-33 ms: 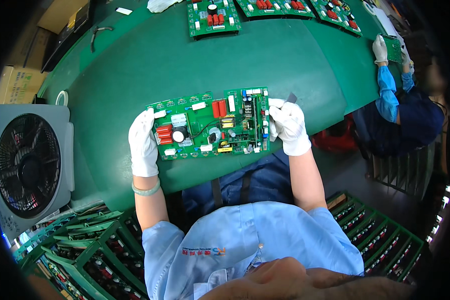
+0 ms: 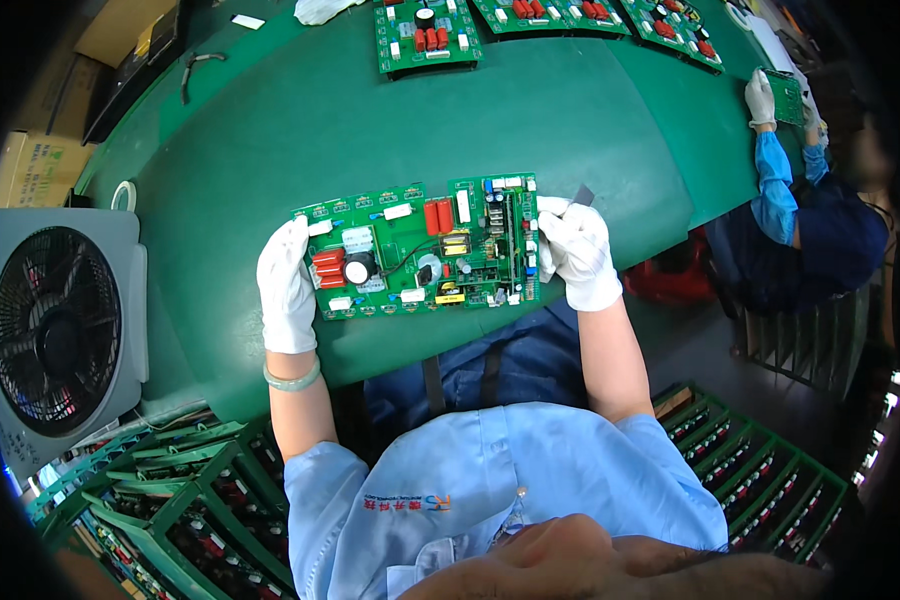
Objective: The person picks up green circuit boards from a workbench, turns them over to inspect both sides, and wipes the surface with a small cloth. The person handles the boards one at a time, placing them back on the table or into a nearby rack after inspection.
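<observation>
A green circuit board [image 2: 400, 270] lies level between my hands over the near part of the green table. It carries red capacitors, a round black-and-white part, white blocks and a denser group of parts at its right. My left hand [image 2: 288, 285], in a white glove, is closed on the board's left edge, fingers partly hidden. At the right edge my gloved right hand [image 2: 578, 250] grips the board with bent fingers. A small dark flat piece [image 2: 584, 195] sticks out by the right hand's fingers; how it is held is unclear.
Similar boards [image 2: 428, 40] stand along the table's far edge. A grey fan [image 2: 65, 330] is at the left. Green racks [image 2: 195, 490] of boards flank me below. At the far right, a co-worker's gloved hands hold another green board [image 2: 785, 97].
</observation>
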Available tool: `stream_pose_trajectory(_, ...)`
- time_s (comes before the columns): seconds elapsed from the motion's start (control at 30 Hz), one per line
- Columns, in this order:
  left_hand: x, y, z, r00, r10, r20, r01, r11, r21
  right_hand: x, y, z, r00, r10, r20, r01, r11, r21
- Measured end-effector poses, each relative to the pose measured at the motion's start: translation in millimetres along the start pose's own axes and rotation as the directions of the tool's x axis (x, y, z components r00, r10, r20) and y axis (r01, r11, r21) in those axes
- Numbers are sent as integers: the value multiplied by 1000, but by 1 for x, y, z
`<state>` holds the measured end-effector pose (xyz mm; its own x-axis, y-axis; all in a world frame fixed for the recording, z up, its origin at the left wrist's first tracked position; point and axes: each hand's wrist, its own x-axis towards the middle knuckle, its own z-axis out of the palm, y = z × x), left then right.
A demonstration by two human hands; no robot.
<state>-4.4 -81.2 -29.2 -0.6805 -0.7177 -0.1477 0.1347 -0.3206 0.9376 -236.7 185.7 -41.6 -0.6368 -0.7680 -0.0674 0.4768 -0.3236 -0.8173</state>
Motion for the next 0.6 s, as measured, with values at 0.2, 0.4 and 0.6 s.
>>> stream_pose_trajectory(0.2,1,-1,-1,1000,9,-2,-9,1000,22,0,-2,3,999,-44,29,44,999,-15)
stream_pose_trajectory(0.4,1,-1,1,998,-39,-51,37,999,-38,2,0,-5,995,85,-54,-88,995,-40)
stream_pose_trajectory(0.6,1,1,4,999,-33,-42,32,999,-24,2,1,-2,985,92,-144,-103,992,-72)
